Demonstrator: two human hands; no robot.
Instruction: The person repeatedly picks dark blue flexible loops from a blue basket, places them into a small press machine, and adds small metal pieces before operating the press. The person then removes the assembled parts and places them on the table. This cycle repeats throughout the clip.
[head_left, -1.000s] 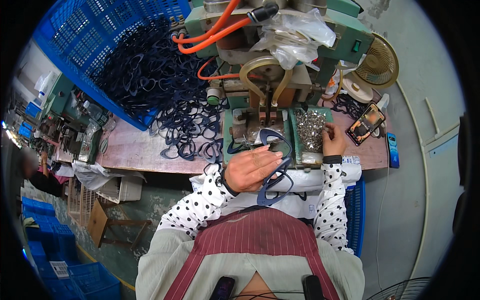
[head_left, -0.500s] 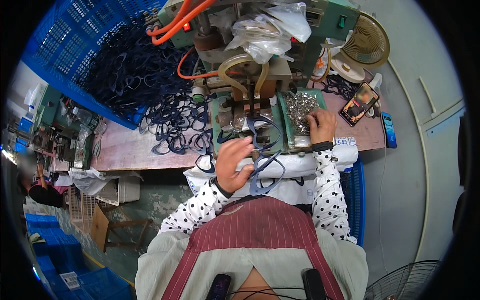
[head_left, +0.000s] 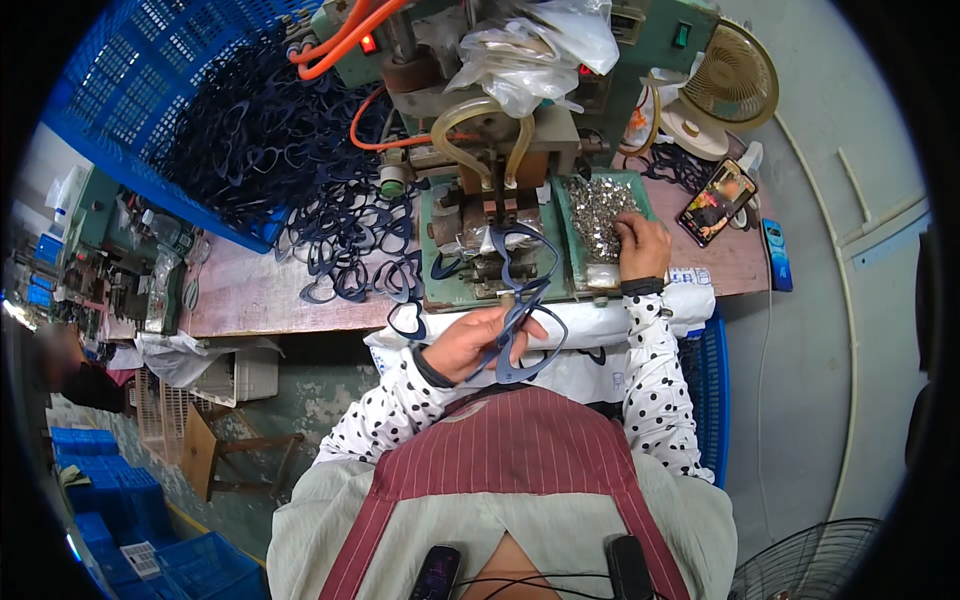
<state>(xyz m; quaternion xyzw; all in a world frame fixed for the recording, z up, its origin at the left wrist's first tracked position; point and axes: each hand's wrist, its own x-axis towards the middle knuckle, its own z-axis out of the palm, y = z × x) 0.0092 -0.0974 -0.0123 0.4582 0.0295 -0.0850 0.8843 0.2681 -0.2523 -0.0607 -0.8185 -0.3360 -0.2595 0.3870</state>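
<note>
My left hand [head_left: 470, 342] is closed on a dark blue plastic glasses frame [head_left: 515, 374], thumb and fingers around its near part. The frame's two open rims lie one beyond the other, and the far rim reaches up to the tooling of a green bench press [head_left: 500, 205]. My right hand [head_left: 642, 246] rests at the right side of a green tray [head_left: 647, 190] of small shiny metal parts [head_left: 597, 215]. Its fingertips are pinched together over the parts; whatever they hold is too small to make out.
Many dark blue frames [head_left: 350, 245] lie heaped left of the press, spilling from a blue basket [head_left: 120, 100]. A phone [head_left: 716, 203], a blue pack [head_left: 776, 255] and a fan [head_left: 735, 80] stand at right. Orange hoses [head_left: 350, 40] cross above. Another person [head_left: 80, 375] is at far left.
My left hand has come down and turned, its fingers closing around the near part of the glasses frame. My right hand stays at the tray of metal parts.
</note>
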